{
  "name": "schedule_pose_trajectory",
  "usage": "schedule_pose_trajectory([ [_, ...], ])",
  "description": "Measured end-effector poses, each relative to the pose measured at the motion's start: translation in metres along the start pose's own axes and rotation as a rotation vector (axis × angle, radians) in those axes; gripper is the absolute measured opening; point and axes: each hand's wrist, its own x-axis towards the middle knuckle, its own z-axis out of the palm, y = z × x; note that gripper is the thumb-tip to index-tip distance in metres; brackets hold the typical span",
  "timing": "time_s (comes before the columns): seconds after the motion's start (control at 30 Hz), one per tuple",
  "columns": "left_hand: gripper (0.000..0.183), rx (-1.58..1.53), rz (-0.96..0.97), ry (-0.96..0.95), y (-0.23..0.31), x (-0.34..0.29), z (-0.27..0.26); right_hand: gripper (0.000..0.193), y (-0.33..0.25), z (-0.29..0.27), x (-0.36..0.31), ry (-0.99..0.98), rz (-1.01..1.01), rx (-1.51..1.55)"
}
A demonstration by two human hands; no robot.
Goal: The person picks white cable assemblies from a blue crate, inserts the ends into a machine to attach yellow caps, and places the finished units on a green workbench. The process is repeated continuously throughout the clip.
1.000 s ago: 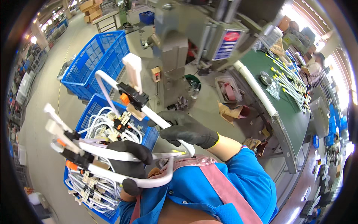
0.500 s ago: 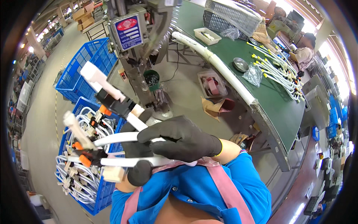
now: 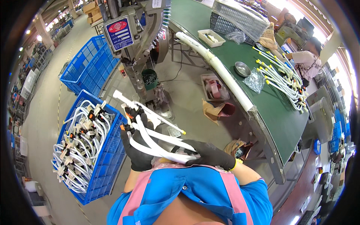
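Observation:
White flexible hoses [image 3: 152, 144] with black and orange fittings lie across both my hands in front of my chest. Black-gloved, my left hand [image 3: 138, 153] is closed around their fitting ends. A thinner white tube [image 3: 159, 117] with a yellow tip slants over the bunch from those fittings. My right hand [image 3: 212, 154], gloved in black too, grips the other hose ends near the apron. Some of its fingers are hidden behind the hoses. To the left, a blue crate [image 3: 107, 165] is filled with similar hoses [image 3: 80, 146].
Another blue crate [image 3: 86, 71] stands behind the full one. A machine [image 3: 146, 48] on a column rises ahead, with a green bucket [image 3: 150, 79] on it. At right is a green-topped table [image 3: 273, 123] with laid-out yellow-tipped tubes [image 3: 279, 73]; a person [image 3: 305, 60] sits beyond.
The hoses and their fittings have come down and inward from the upper left, and are bunched closer together. My left hand now shows around the fittings; my right hand has shifted rightward.

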Motion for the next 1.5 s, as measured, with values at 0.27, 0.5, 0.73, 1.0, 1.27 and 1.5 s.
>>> schedule_pose_trajectory([
  [0.27, 0.082, 0.554, -0.022, -0.068, 0.046, -0.007, -0.043, 0.048, 0.054, 0.020, 0.036, -0.008, 0.074, -0.076],
  [0.5, 0.024, 1.966, -0.669, 0.055, 0.106, -0.019, -0.030, 0.029, 0.070, 0.027, 0.146, 0.009, -0.217, -0.441],
  [0.73, 0.033, 2.801, 0.169, -0.477, 0.118, 0.018, -0.082, 0.022, 0.079, 0.059, 0.227, 0.021, -0.670, -0.563],
  [1.0, 0.026, 2.563, -0.264, -0.215, 0.151, -0.017, -0.103, 0.014, 0.077, 0.073, 0.280, -0.130, -0.892, -0.376],
  [1.27, 0.049, 2.688, -0.206, 0.123, 0.113, 0.002, -0.072, 0.033, 0.065, 0.023, 0.286, -0.160, -0.788, -0.374],
  [1.5, 0.052, 2.715, -0.372, 0.331, 0.106, 0.011, -0.034, 0.022, 0.067, -0.084, 0.277, 0.456, -0.339, -0.127],
])
